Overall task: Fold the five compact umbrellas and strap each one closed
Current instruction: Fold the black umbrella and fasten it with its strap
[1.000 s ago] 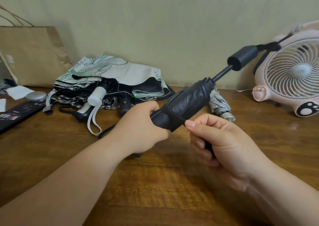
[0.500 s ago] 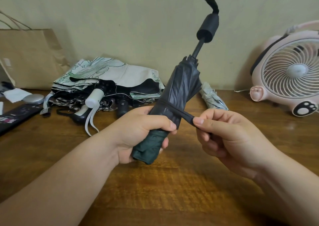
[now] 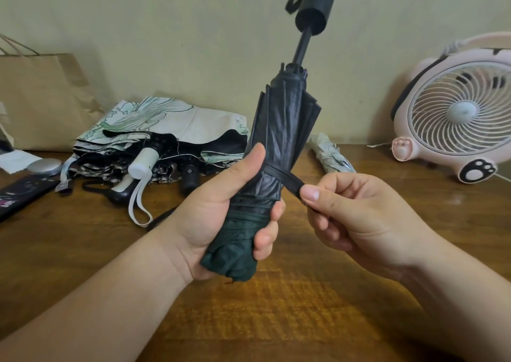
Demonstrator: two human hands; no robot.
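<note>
A black compact umbrella (image 3: 284, 129) stands nearly upright in mid-air over the wooden table (image 3: 83, 237), its handle (image 3: 315, 5) at the top. My left hand (image 3: 221, 218) grips its lower, dark green end with the thumb up along the folds. Its strap (image 3: 287, 180) runs around the canopy, and my right hand (image 3: 356, 215) pinches the strap's free end just to the right. Behind, a pile of loosely folded umbrellas (image 3: 154, 146) lies against the wall, one with a white handle (image 3: 142, 162). A small pale folded umbrella (image 3: 330, 157) lies right of the black one.
A brown paper bag (image 3: 41, 101) stands at the back left. A pink desk fan (image 3: 456, 121) sits at the back right. A silver round object (image 3: 44, 166) and a dark flat case (image 3: 19, 195) lie at the left edge.
The black umbrella has swung from slanting right to nearly upright and come closer. My right hand has drawn the strap out to the right; my left hand keeps its grip on the lower end.
</note>
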